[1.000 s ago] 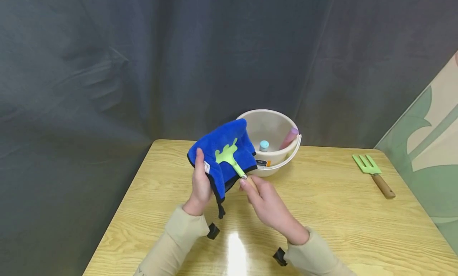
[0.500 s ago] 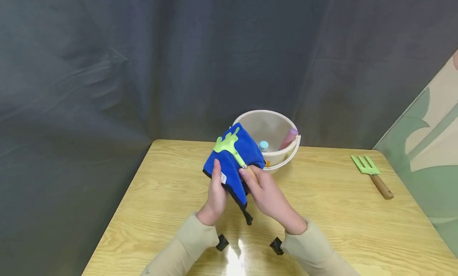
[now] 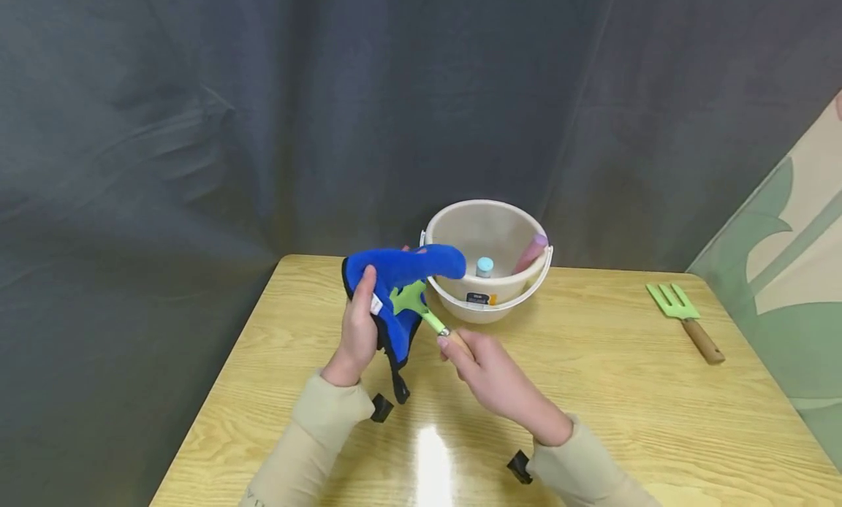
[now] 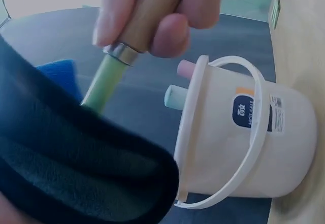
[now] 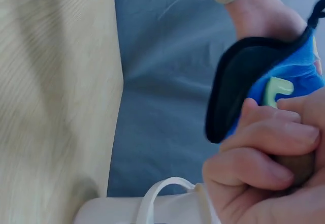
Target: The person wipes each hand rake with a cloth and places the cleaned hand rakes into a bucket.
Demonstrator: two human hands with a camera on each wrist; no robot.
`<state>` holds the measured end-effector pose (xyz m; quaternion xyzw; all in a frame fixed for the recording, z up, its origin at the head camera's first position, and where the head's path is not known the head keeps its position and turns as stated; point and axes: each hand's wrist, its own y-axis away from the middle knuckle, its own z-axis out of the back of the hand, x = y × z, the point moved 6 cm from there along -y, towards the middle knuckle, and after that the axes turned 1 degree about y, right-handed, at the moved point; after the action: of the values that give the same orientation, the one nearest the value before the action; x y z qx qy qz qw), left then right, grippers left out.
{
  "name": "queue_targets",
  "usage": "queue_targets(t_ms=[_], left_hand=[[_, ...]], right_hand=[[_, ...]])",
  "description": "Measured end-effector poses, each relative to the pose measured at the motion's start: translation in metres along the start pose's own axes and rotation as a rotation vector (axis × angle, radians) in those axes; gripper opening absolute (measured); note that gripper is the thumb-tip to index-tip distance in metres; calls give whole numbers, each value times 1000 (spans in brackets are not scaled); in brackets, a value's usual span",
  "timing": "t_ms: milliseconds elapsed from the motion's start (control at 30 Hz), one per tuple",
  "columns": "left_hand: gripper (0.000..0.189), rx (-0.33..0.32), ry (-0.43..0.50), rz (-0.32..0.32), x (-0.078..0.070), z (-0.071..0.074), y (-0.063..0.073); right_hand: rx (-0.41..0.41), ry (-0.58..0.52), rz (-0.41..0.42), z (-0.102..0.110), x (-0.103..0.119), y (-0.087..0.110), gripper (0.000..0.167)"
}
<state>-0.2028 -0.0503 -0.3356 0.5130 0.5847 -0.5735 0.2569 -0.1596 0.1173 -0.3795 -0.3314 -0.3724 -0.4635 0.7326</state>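
Note:
My left hand point(image 3: 358, 333) holds a plush blue cloth point(image 3: 397, 264) with black edging, a white tag and a black hanging loop, thumb on top. My right hand point(image 3: 498, 381) grips the wooden handle of a small hand rake point(image 3: 430, 320) with a light green head. The rake's head lies against the blue side of the cloth, and a fold hides its prong tips in the head view. Dark underside of the cloth point(image 4: 86, 168) fills the lower left of the left wrist view. From the right wrist, one curled green prong point(image 5: 278, 88) shows past my knuckles.
Just behind the cloth stands a white bucket point(image 3: 509, 291) with its handle lowered. Inside are a blue-capped item point(image 3: 484, 267) and a pink tube-like item point(image 3: 530, 253). A green garden fork point(image 3: 687, 321) lies on the wooden table point(image 3: 592, 361) at right. Grey curtain hangs behind.
The cloth went right with my left hand, then came back left. Its far part now folds over the rake's prongs, which lay visible on top before. My right hand stayed nearly in place.

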Motion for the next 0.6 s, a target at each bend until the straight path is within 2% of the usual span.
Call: queue_targets(t_ms=[100, 167, 367, 467, 600], left_hand=[[68, 83, 2, -45, -2, -4, -1], [67, 92, 4, -59, -1, -7, -1], [67, 38, 117, -31, 5, -10, -1], [68, -5, 190, 19, 8, -9, 0], [68, -108, 264, 105, 16, -6, 4]], right_hand=[[8, 30, -2, 2, 5, -2, 33], [-6, 50, -7, 6, 6, -3, 32], [-41, 47, 8, 9, 6, -4, 28], [-62, 35, 18, 8, 4, -5, 28], [-81, 11, 23, 5, 2, -5, 28]])
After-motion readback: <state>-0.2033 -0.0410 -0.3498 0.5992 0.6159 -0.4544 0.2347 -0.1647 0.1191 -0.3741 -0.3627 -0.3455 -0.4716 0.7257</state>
